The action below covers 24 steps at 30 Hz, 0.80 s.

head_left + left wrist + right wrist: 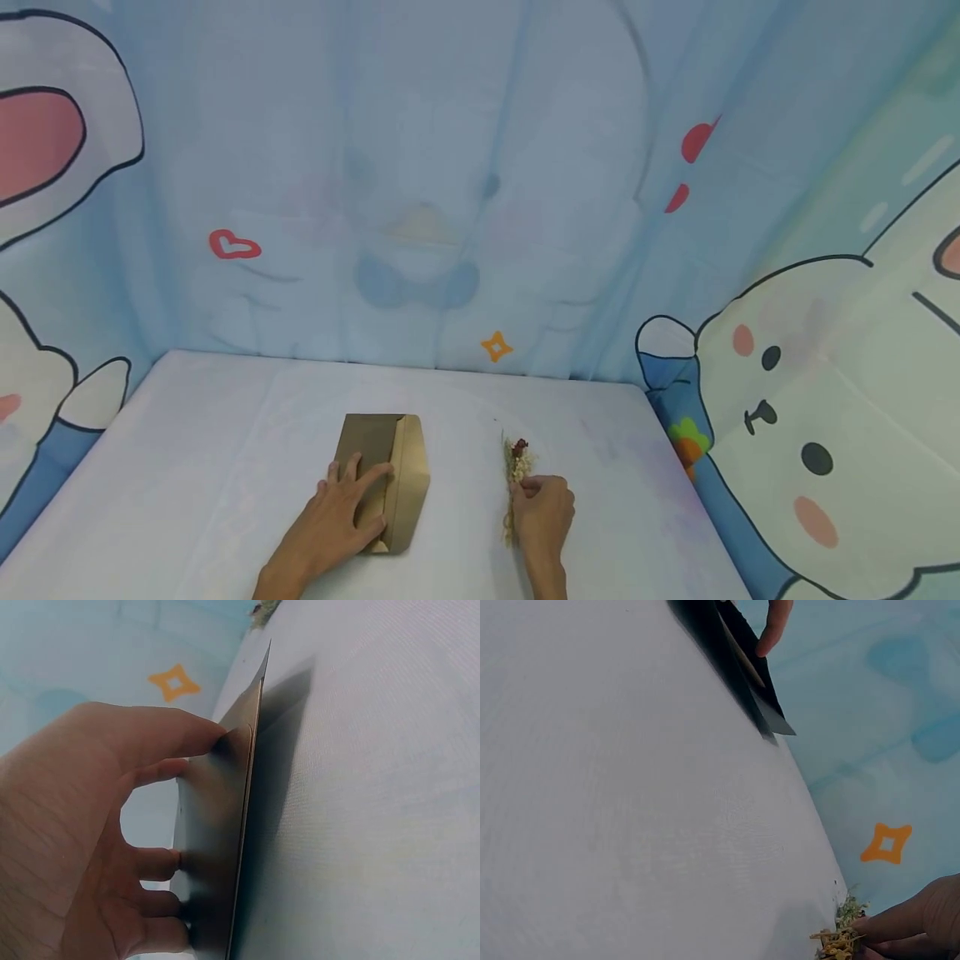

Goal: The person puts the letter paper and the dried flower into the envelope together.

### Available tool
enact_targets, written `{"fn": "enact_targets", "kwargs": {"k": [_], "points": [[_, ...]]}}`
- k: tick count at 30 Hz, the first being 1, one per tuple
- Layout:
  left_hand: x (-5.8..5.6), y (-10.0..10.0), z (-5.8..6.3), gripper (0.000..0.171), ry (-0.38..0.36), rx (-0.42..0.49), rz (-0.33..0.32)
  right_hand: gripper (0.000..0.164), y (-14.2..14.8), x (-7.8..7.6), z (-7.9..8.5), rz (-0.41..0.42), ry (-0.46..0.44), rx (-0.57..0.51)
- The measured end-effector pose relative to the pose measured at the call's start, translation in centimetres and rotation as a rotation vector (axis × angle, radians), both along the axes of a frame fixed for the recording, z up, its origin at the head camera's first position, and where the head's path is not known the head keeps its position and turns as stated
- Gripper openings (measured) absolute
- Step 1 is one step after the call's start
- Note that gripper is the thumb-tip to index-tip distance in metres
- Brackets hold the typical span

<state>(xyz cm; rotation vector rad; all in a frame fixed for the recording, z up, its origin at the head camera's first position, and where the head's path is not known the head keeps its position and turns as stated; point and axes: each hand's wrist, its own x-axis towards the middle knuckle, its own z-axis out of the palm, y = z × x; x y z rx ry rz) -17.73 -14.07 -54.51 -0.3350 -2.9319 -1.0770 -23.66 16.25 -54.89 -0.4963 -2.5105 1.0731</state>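
A gold envelope (369, 431) lies on the white table with its flap (409, 479) folded out on the right side. My left hand (330, 521) rests on it with fingers spread and fingertips touching its face. The left wrist view shows the thumb and fingertips against the envelope (217, 817) from the side. To the right, my right hand (543, 512) pinches a small bunch of dried flowers (519, 457) between thumb and fingers. The bunch has a dark red bloom and pale sprigs; its stems point toward me. Only part of the bunch (844, 939) shows in the right wrist view.
The white tabletop (202, 467) extends around both hands. Behind it hangs a light blue curtain (420, 117) printed with cartoon figures, and a printed white rabbit (862, 400) stands along the right side.
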Motion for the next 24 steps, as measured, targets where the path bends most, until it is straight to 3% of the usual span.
{"fn": "enact_targets", "kwargs": {"k": [14,24], "points": [[-0.1,0.1,0.1,0.069,-0.018,-0.005,0.018,0.003,-0.3,-0.1,0.9,0.049,0.113,-0.011],[0.0,0.1,-0.1,0.067,-0.016,0.017,0.007,0.003,-2.0,-0.3,1.3,0.090,0.131,-0.041]]}}
